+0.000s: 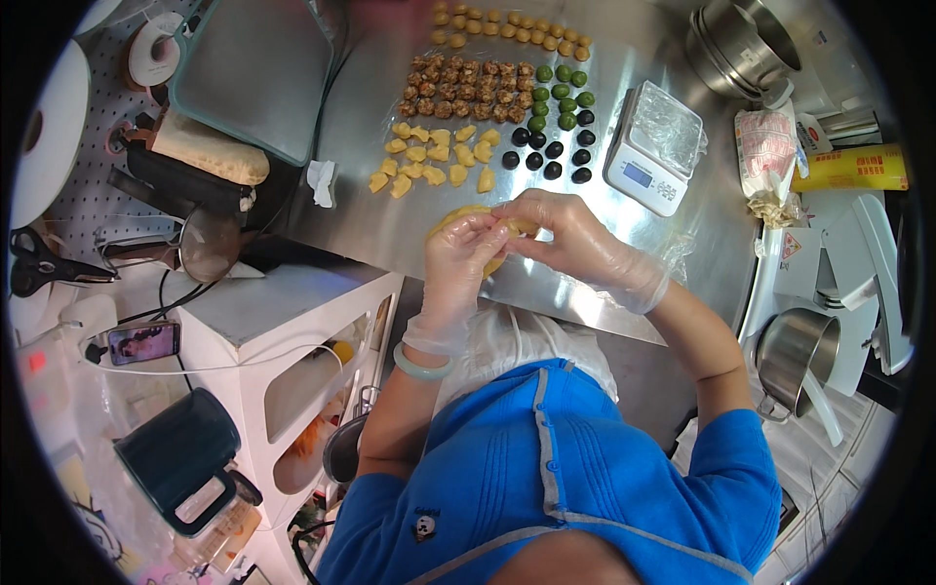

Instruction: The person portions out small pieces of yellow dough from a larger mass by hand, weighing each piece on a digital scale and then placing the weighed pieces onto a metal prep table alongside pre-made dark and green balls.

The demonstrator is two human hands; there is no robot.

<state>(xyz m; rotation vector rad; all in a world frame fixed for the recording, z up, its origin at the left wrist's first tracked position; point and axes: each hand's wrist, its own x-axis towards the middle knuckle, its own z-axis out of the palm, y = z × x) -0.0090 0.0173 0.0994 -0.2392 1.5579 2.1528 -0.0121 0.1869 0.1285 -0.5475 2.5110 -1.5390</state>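
Note:
My left hand [457, 256] and my right hand [563, 228], both in clear disposable gloves, meet at the near edge of a stainless steel table [351, 227]. Between their fingertips is a small piece of yellow dough [523, 227], partly covered by the fingers. Behind and below the hands shows a larger lump of yellow dough [457, 214], mostly hidden by them. Just beyond lie torn yellow dough pieces [439, 153], dark round balls [553, 150] and green balls [561, 91]. Farther back are rows of chunky brown balls [468, 88] and smooth tan balls [508, 30].
A digital kitchen scale [651, 150] with plastic film on its pan stands right of the balls. Steel pots [746, 51] are at the back right; another steel pot [793, 362] sits lower right. At left are a teal-rimmed board [252, 80], scissors [55, 263], a phone [144, 343] and a dark mug [179, 446].

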